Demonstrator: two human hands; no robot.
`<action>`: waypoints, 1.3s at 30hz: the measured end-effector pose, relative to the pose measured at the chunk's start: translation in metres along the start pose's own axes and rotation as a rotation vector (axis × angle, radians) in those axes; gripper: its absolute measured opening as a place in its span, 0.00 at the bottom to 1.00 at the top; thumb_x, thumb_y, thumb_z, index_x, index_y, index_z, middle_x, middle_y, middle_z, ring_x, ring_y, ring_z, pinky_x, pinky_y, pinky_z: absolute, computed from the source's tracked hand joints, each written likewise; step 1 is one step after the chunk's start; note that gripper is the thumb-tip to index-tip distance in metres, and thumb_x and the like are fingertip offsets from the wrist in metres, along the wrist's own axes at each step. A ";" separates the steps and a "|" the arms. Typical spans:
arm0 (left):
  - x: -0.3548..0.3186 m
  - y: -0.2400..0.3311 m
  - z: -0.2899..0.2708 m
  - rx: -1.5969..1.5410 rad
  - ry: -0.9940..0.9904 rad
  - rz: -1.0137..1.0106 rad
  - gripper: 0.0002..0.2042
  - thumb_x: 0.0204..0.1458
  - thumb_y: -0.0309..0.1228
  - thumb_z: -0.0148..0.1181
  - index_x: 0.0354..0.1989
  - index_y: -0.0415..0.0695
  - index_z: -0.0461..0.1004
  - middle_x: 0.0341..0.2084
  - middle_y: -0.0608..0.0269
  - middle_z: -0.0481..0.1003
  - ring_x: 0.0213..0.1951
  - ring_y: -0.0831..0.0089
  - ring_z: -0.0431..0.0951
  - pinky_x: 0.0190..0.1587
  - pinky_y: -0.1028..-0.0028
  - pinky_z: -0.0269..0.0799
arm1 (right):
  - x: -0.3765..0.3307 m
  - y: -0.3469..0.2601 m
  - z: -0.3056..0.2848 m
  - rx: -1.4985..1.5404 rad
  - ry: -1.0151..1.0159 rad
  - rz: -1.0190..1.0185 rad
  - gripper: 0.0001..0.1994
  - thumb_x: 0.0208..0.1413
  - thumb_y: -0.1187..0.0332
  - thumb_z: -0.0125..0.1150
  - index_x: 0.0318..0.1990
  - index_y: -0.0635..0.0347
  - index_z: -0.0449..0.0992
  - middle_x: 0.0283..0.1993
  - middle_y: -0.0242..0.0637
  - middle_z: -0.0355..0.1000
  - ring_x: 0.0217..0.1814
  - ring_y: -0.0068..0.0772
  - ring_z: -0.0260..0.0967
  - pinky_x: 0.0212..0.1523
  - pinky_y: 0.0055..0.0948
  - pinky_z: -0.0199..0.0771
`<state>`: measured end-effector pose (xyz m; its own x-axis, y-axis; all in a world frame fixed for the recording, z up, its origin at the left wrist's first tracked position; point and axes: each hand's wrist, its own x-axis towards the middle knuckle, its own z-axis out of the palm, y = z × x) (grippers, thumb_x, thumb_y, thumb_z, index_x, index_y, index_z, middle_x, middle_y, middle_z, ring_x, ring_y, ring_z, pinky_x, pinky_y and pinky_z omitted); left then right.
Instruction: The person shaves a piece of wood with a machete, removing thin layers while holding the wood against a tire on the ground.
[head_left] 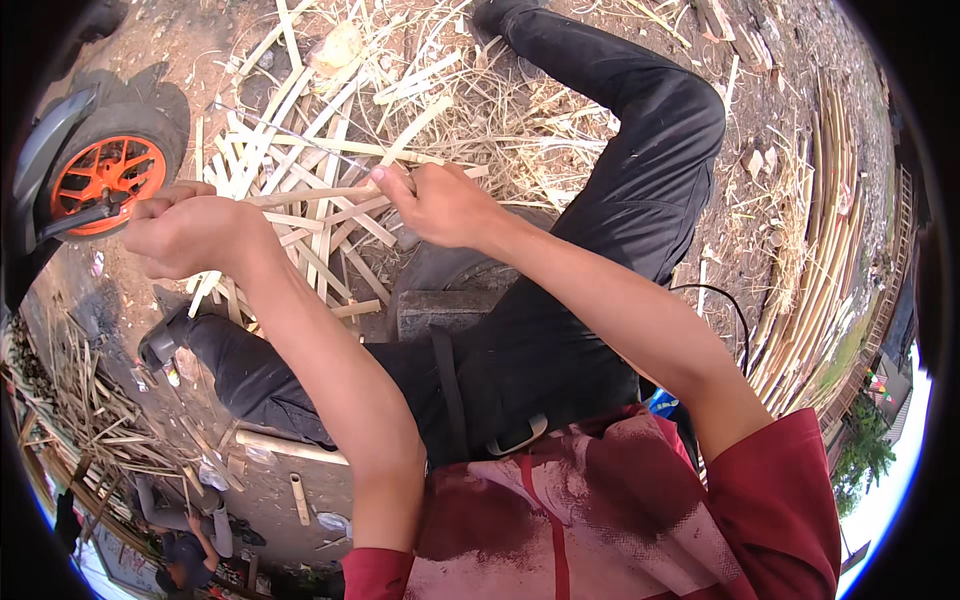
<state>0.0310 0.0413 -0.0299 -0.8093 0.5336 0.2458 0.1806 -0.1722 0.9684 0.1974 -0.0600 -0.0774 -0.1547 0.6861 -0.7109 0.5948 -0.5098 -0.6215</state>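
My left hand (200,232) is closed around one end of a pale bamboo strip (315,197). The strip runs across to my right hand (445,203), and a length of it rises beyond the thumb. My right hand is also closed, with its thumb pressed at the strip. From beside that thumb a thin grey knife blade (300,139), seen nearly edge-on, points to the upper left; its handle is hidden in the fist. Under both hands, many split bamboo strips (330,235) lie crossed in a loose heap on the ground.
A motorbike wheel with an orange rim (108,182) stands at the left. Curly bamboo shavings (540,130) cover the ground ahead. Long bamboo strips (825,230) lie bundled at the right. Between my legs is a dark block (450,313) by a tyre. Another person (190,550) sits at lower left.
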 end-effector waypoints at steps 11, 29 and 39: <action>0.030 -0.006 -0.021 -0.001 0.295 -0.049 0.13 0.53 0.36 0.41 0.19 0.44 0.56 0.15 0.61 0.59 0.16 0.69 0.58 0.19 0.70 0.57 | 0.027 0.070 0.053 -0.087 -0.034 -0.012 0.41 0.67 0.39 0.38 0.29 0.76 0.80 0.33 0.70 0.75 0.43 0.66 0.77 0.48 0.52 0.76; 0.003 0.000 -0.110 -0.557 -0.655 -0.192 0.21 0.55 0.49 0.50 0.22 0.46 0.56 0.20 0.65 0.57 0.24 0.72 0.58 0.31 0.70 0.55 | 0.058 0.119 0.039 -0.169 -0.208 0.326 0.43 0.63 0.32 0.38 0.22 0.69 0.79 0.19 0.49 0.74 0.25 0.46 0.77 0.35 0.41 0.79; -0.024 -0.005 -0.111 -0.517 -0.703 -0.318 0.23 0.59 0.51 0.40 0.17 0.47 0.55 0.12 0.66 0.56 0.19 0.74 0.55 0.28 0.71 0.52 | 0.101 0.113 0.096 0.334 -0.213 0.042 0.36 0.59 0.35 0.53 0.22 0.67 0.75 0.20 0.45 0.71 0.22 0.38 0.72 0.24 0.37 0.69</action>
<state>-0.0128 -0.0624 -0.0456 -0.2227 0.9692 0.1052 -0.4004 -0.1893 0.8966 0.1729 -0.0982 -0.2512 -0.3166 0.5556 -0.7688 0.3200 -0.7004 -0.6380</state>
